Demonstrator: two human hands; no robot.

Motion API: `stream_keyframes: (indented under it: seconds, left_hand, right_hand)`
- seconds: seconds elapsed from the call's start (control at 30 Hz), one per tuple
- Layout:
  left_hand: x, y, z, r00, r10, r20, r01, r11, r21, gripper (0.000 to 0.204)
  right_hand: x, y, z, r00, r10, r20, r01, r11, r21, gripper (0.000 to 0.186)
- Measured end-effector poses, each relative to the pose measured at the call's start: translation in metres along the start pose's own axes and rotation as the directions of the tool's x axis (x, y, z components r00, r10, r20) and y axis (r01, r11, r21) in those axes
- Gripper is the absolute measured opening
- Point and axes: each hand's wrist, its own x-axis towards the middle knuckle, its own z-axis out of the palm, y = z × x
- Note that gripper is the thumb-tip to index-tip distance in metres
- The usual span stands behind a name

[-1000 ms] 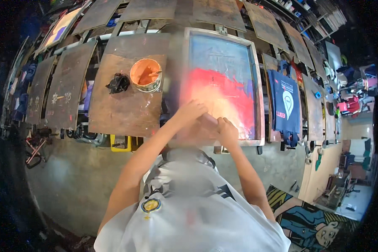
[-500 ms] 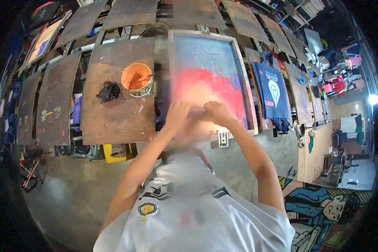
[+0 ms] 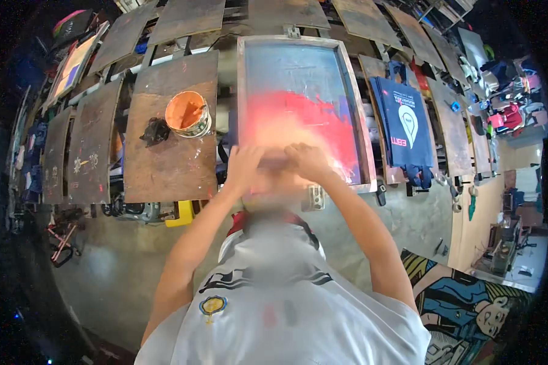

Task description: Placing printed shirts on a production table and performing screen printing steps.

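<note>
A wooden-framed printing screen (image 3: 357,121) lies in front of me, with pale blue mesh at its far half and red ink (image 3: 332,131) spread over the nearer part. At the screen's near end, my left hand (image 3: 245,165) and my right hand (image 3: 309,162) are closed on the two ends of a squeegee (image 3: 275,160). Blur smears the squeegee's middle and the mesh just below it, so its blade edge is not visible. The left hand sits close to the frame's left side.
On the board (image 3: 158,173) to the left stand a bucket of orange ink (image 3: 189,115) and a crumpled black bag (image 3: 155,132). Navy tote bags (image 3: 405,125) lie on a board at right. More boards fill the far rows. A metal clamp (image 3: 314,198) shows at the near edge.
The view has shifted slightly. Both hands and the squeegee sit a little farther left, with the grip kept. Ink coverage shows no clear difference.
</note>
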Motion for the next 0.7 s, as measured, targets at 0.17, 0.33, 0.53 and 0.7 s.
stream_keyframes:
  seconds: [0.17,0.33,0.53,0.7]
  left_hand:
    - [-0.014,0.027,0.016,0.931,-0.33,-0.155,0.35,0.928,0.129,0.054]
    - [0.007,0.038,-0.017,0.943,-0.329,0.043,0.331,0.943,-0.029,0.056]
    - [-0.014,0.082,0.001,0.984,-0.179,0.005,0.178,0.984,0.026,0.049]
    - [-0.03,0.146,0.003,0.907,-0.398,-0.136,0.411,0.907,0.086,0.041]
  right_hand:
    - [0.032,0.018,-0.015,0.919,-0.386,-0.077,0.373,0.917,-0.144,0.028]
    - [0.014,0.022,-0.026,0.928,-0.371,-0.018,0.368,0.926,-0.086,0.028]
    - [-0.044,0.033,-0.02,0.942,-0.326,0.081,0.33,0.943,-0.046,0.025]
    - [-0.089,0.02,0.004,0.938,-0.297,-0.178,0.25,0.937,-0.244,0.02]
